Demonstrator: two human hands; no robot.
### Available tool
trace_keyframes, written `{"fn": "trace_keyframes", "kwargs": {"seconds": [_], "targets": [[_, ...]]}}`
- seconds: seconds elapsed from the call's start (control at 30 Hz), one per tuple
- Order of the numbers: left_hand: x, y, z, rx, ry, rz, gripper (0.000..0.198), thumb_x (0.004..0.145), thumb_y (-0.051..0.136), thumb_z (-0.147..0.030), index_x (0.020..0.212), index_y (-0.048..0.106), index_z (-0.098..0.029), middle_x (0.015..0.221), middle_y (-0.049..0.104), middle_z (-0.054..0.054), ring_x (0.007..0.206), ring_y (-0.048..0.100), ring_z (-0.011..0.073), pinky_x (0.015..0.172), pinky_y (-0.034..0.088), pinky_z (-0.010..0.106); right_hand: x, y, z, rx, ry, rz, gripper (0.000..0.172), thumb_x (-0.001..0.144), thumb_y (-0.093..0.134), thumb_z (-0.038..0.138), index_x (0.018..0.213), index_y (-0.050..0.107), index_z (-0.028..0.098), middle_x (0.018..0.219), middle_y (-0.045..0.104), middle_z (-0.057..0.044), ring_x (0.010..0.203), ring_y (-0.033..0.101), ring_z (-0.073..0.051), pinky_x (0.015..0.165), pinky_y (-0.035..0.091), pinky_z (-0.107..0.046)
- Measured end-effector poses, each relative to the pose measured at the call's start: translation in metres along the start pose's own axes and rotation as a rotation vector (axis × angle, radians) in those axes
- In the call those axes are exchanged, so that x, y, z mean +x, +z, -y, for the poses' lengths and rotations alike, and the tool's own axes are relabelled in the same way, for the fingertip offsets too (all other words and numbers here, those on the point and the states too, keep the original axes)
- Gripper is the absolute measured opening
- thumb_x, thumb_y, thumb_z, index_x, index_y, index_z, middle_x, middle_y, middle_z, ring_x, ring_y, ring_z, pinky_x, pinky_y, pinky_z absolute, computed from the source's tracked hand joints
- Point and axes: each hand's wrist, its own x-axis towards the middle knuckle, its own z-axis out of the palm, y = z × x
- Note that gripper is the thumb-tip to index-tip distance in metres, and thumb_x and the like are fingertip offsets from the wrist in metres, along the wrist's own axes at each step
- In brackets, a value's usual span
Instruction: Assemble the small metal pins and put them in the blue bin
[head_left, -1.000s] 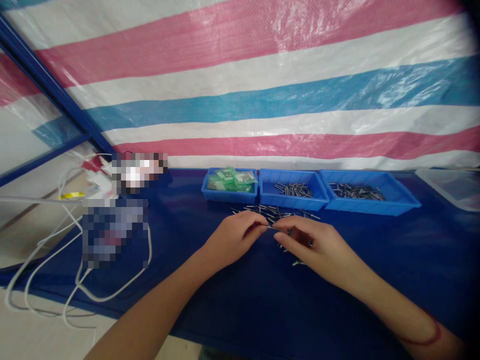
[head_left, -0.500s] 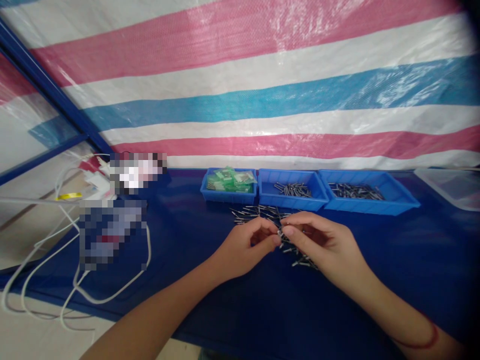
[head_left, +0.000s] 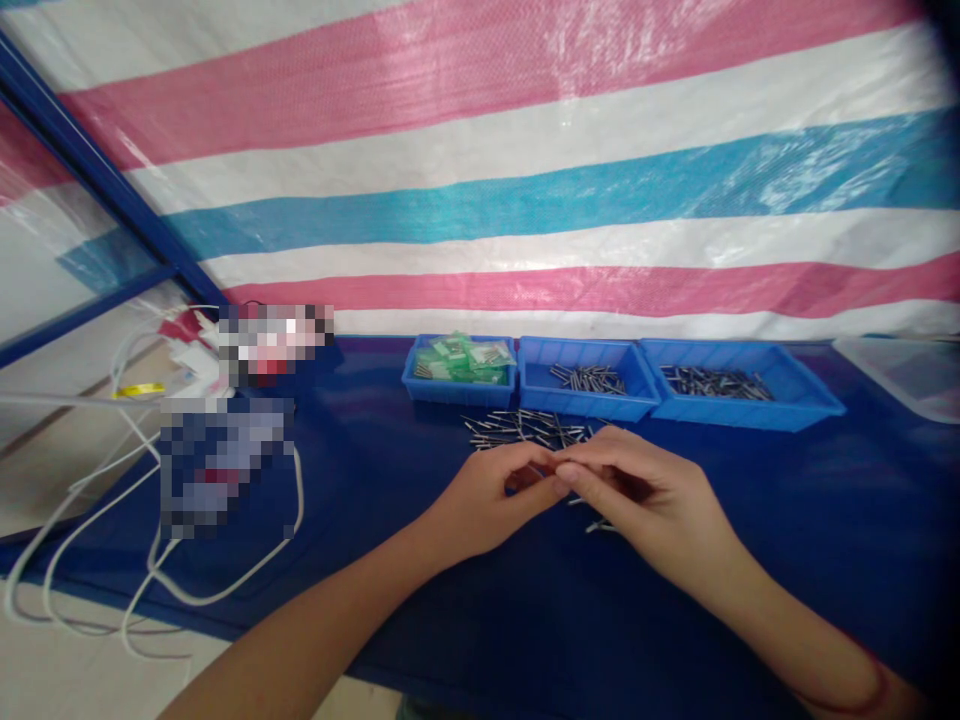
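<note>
My left hand (head_left: 491,497) and my right hand (head_left: 643,495) meet fingertip to fingertip over the dark blue table (head_left: 375,500). Both are pinched shut on small metal pins; which part each one holds is too small to tell. A loose heap of metal pins (head_left: 525,428) lies on the cloth just behind my fingers, and a few more pins (head_left: 600,523) show under my right hand.
Three blue bins stand in a row at the back: one with green packets (head_left: 459,362), a middle bin (head_left: 585,380) and a right bin (head_left: 739,385), both with metal pins. White cables (head_left: 165,570) and blurred items lie at the left. A clear tray (head_left: 911,372) sits far right.
My hands have drawn closer together, from slightly apart to fingertips touching, and have shifted a little toward me from the heap of pins.
</note>
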Motion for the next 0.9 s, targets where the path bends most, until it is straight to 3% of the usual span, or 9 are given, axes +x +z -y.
{"fn": "trace_keyframes", "kwargs": {"seconds": [0.2,0.4,0.5,0.6,0.67,0.8,0.9], "targets": [[0.001,-0.001,0.000,-0.055,0.003,-0.140,0.021,0.083,0.064,-0.033,0.089,0.061,-0.014,0.085,0.063,0.003,0.073,0.057,0.0110,0.068,0.047,0.022,0.001,0.000,0.000,-0.004,-0.032,-0.006,0.017,0.087,0.059,0.024,0.100,0.070,0.023,0.073,0.059,-0.002,0.056,0.050,-0.010,0.047,0.036,-0.025],[0.001,-0.002,0.000,-0.051,0.092,-0.278,0.015,0.080,0.066,-0.027,0.085,0.059,-0.015,0.086,0.060,0.002,0.077,0.059,0.0124,0.072,0.049,0.024,0.002,-0.002,-0.004,-0.029,-0.003,-0.027,0.015,0.086,0.060,0.025,0.097,0.069,0.022,0.068,0.053,0.000,0.056,0.048,-0.011,0.049,0.037,-0.025],[0.000,-0.004,-0.001,0.015,0.122,-0.292,0.016,0.081,0.066,-0.029,0.084,0.058,-0.015,0.083,0.059,0.001,0.075,0.058,0.0118,0.070,0.048,0.023,0.003,-0.003,-0.006,-0.083,0.007,0.040,0.014,0.087,0.057,0.027,0.093,0.069,0.022,0.072,0.057,-0.001,0.059,0.050,-0.011,0.051,0.038,-0.026],[0.000,-0.008,-0.005,0.168,0.096,-0.220,0.021,0.082,0.065,-0.035,0.085,0.060,-0.015,0.080,0.061,0.000,0.070,0.057,0.0111,0.066,0.046,0.022,0.004,-0.003,-0.009,-0.070,0.056,0.075,0.016,0.088,0.056,0.031,0.092,0.070,0.023,0.079,0.062,-0.003,0.069,0.055,-0.014,0.058,0.041,-0.027],[0.000,-0.012,-0.006,0.307,0.091,-0.155,0.024,0.084,0.063,-0.039,0.087,0.062,-0.016,0.082,0.063,0.001,0.071,0.056,0.0117,0.068,0.045,0.023,0.008,-0.005,-0.013,0.031,0.175,-0.009,0.018,0.086,0.059,0.035,0.088,0.070,0.022,0.076,0.062,-0.003,0.067,0.055,-0.014,0.057,0.040,-0.027],[0.000,-0.019,-0.003,0.618,0.167,-0.104,0.026,0.087,0.059,-0.040,0.099,0.064,-0.018,0.099,0.065,0.004,0.090,0.058,0.0175,0.084,0.044,0.030,0.020,-0.018,-0.025,0.472,0.453,-0.376,0.022,0.077,0.067,0.039,0.084,0.068,0.019,0.055,0.044,0.004,0.046,0.036,-0.008,0.041,0.027,-0.023],[0.000,-0.023,0.003,0.806,0.169,-0.049,0.024,0.089,0.056,-0.035,0.105,0.065,-0.019,0.108,0.063,0.006,0.097,0.057,0.0205,0.089,0.044,0.035,0.029,-0.039,-0.036,0.666,0.512,-0.615,0.019,0.072,0.072,0.031,0.083,0.067,0.017,0.055,0.040,0.006,0.045,0.031,-0.006,0.038,0.023,-0.021]]}}
